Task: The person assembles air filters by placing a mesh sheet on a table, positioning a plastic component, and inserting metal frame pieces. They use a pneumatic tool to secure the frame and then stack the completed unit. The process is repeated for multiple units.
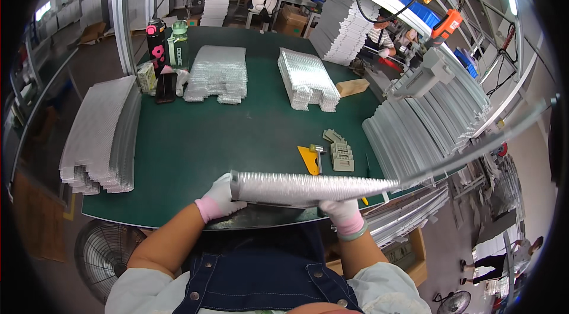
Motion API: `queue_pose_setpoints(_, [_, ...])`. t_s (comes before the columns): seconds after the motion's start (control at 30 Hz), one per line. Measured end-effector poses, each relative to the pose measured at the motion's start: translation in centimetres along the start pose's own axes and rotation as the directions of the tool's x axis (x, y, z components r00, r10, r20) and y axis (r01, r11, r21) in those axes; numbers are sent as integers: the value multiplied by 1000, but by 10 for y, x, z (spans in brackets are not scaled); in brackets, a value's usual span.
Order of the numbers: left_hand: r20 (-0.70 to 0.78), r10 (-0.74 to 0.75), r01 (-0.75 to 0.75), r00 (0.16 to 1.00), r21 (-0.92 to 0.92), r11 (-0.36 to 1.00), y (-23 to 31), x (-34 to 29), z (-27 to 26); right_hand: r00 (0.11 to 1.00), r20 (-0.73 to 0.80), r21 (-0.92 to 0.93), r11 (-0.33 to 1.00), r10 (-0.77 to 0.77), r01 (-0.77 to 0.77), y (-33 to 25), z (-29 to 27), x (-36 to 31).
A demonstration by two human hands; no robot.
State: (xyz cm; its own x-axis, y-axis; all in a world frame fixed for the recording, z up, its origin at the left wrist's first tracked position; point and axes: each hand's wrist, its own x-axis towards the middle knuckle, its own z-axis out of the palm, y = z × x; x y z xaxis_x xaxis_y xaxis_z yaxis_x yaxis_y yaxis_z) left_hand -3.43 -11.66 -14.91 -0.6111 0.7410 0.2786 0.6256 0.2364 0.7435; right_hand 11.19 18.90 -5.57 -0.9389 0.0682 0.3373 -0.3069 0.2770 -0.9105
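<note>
Both my white-gloved hands hold a silvery pleated metal mesh panel (296,188) over the front edge of the green table (231,136). My left hand (220,200) is closed round the panel's left end, with its fingers partly tucked underneath. From below, my right hand (344,212) grips the panel near its right part; most of those fingertips are hidden. A long thin grey frame strip (486,145) runs from the panel's right end toward the upper right. Just beyond the panel lie a small hammer (319,157), a yellow scraper (308,160) and several beige plastic pieces (342,155).
Notched mesh stacks stand at the left (98,130), back middle (218,74) and back right (307,77), near a wooden block (352,87). Bottles (179,47) and a phone (166,87) sit back left. Frame strips (421,127) pile up right, under an orange hanging tool (446,26).
</note>
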Motion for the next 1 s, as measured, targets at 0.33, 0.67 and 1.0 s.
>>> queue_pose_setpoints(0.33, [95, 277, -293, 956, 329, 898, 4, 5, -3, 987, 134, 269, 962, -88, 49, 2, 8, -8])
queue_pose_setpoints(0.67, [272, 14, -80, 962, 232, 969, 27, 9, -16, 992, 99, 221, 974, -76, 53, 9, 8, -8])
queue_pose_setpoints(1.0, [50, 184, -191, 982, 261, 946, 10, 8, -4, 993, 105, 181, 983, -44, 24, 3, 7, -6])
